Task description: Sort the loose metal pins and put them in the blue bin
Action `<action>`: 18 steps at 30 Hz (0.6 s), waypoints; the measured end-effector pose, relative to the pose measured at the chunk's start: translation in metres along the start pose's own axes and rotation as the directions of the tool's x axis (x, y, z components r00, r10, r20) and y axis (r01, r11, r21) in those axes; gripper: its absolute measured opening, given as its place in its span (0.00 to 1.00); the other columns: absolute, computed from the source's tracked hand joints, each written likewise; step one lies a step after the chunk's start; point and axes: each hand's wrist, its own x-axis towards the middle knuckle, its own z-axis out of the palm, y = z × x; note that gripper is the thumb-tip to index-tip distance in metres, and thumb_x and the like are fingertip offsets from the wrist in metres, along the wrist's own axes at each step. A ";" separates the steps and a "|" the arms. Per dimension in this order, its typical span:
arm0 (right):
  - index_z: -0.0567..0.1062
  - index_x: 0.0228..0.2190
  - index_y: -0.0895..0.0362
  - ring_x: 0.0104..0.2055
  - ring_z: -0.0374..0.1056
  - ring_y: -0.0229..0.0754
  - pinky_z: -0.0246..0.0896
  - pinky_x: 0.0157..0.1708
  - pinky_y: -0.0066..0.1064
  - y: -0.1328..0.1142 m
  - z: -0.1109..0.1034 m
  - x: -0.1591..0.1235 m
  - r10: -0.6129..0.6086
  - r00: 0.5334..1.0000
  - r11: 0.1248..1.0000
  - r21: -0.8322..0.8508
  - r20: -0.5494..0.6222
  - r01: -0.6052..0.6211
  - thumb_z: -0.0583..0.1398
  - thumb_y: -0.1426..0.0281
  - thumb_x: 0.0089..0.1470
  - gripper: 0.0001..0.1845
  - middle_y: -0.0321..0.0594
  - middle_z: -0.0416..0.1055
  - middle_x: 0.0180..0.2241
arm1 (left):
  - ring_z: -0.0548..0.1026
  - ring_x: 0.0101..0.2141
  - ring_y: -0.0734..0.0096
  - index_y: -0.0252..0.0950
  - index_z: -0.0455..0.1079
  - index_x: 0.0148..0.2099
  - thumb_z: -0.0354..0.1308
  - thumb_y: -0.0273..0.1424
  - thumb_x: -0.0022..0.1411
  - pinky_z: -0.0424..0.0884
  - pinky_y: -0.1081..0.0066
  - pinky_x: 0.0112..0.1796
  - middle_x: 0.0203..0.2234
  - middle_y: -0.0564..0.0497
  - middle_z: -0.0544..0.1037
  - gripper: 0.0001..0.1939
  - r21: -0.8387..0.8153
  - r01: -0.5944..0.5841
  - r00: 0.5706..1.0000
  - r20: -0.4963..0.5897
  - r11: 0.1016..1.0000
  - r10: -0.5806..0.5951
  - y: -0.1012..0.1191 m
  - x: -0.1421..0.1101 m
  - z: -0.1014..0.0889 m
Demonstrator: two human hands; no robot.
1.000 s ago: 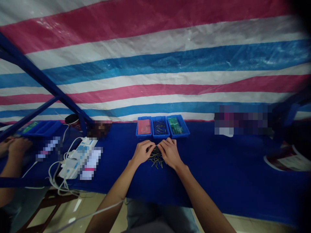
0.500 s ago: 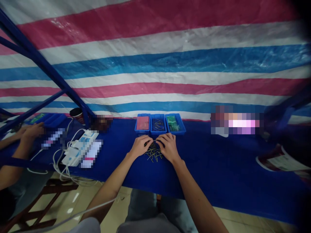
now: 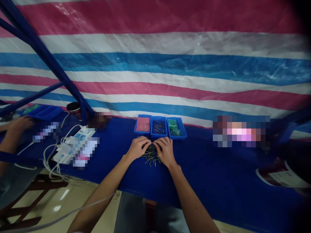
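My left hand [image 3: 137, 147] and my right hand [image 3: 165, 150] rest side by side on the blue cloth, fingertips almost touching. Both have their fingers curled in a pinch over a loose pile of thin dark pins [image 3: 151, 157]. A thin pin seems to run between the two pinches, but it is too small to be sure. Just behind the hands stand three small blue trays: the left tray [image 3: 143, 125] holds a pink sheet, the middle tray [image 3: 158, 127] holds more pins, the right tray [image 3: 175, 127] holds green parts.
A white power strip with cables [image 3: 70, 147] lies at the left. Another person's hand [image 3: 21, 123] reaches toward a blue tray [image 3: 43, 111] at far left. A dark cup [image 3: 73, 108] stands by a slanted blue pole [image 3: 46, 56]. A striped tarp hangs behind.
The hands have stayed over the pin pile, fingertips drawn slightly closer together. The view has shifted a little. The other person's hand at left has moved farther back.
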 end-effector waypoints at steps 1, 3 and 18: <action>0.76 0.38 0.52 0.42 0.63 0.47 0.51 0.43 0.42 -0.001 0.001 0.000 0.011 1.000 1.000 -0.004 -0.004 -0.011 0.52 0.67 0.68 0.13 0.41 0.74 0.37 | 0.75 0.35 0.67 0.35 0.76 0.40 0.52 0.32 0.71 0.70 0.67 0.40 0.32 0.47 0.79 0.12 0.000 0.003 1.000 -0.002 1.000 -0.003 0.000 0.000 0.000; 0.75 0.35 0.53 0.41 0.62 0.47 0.50 0.42 0.41 -0.002 0.003 -0.001 0.037 0.999 0.999 -0.025 -0.002 -0.037 0.51 0.66 0.68 0.14 0.41 0.74 0.36 | 0.75 0.35 0.67 0.35 0.76 0.40 0.52 0.32 0.71 0.70 0.68 0.40 0.32 0.47 0.78 0.12 -0.003 -0.003 1.000 0.011 1.000 0.003 -0.001 0.000 0.000; 0.73 0.49 0.51 0.44 0.65 0.48 0.51 0.46 0.42 -0.003 -0.006 0.000 -0.011 1.000 1.000 -0.026 -0.012 0.011 0.54 0.64 0.67 0.13 0.41 0.75 0.40 | 0.72 0.28 0.71 0.35 0.76 0.39 0.52 0.35 0.71 0.67 0.71 0.34 0.28 0.49 0.76 0.14 -0.059 0.016 0.999 0.051 0.998 -0.013 -0.008 -0.002 -0.002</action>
